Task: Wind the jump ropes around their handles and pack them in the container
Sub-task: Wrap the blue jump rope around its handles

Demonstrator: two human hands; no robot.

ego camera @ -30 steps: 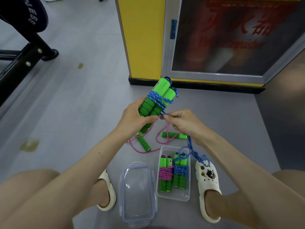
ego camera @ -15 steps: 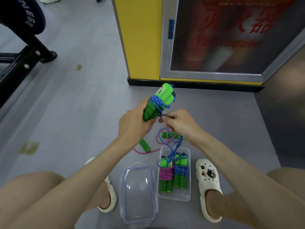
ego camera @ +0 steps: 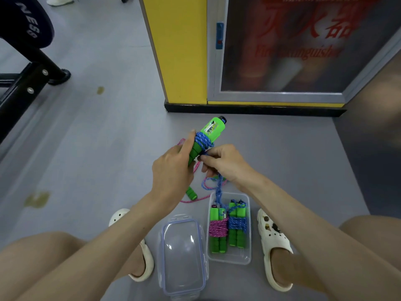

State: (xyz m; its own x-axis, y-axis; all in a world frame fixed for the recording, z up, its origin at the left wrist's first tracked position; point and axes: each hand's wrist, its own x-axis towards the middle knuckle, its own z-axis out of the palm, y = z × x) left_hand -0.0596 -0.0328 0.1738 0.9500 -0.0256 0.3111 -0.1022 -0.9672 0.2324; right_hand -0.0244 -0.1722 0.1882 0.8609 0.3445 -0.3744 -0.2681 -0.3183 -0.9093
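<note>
Grey floor (ego camera: 97,148) open left; clear plastic container (ego camera: 230,258) (two wound ropes (ego camera: 218,230) inside); left hand (ego camera: 171,170) grips green foam handles (ego camera: 211,129), right hand (ego camera: 225,164) pinches blue braided rope (ego camera: 204,140).

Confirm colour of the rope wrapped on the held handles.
Blue rope, lighter flecks, round green handles; best in head view.

On the dark weight plate (ego camera: 26,25) at upper left I read white letters "NESS", the start cut off. The glass cabinet door (ego camera: 303,68) carries large red Chinese characters, cropped at the top, with a blurred red "Fire extinguisher" beneath. The sticker on the green handle (ego camera: 211,128) is too small for me to read.
</note>
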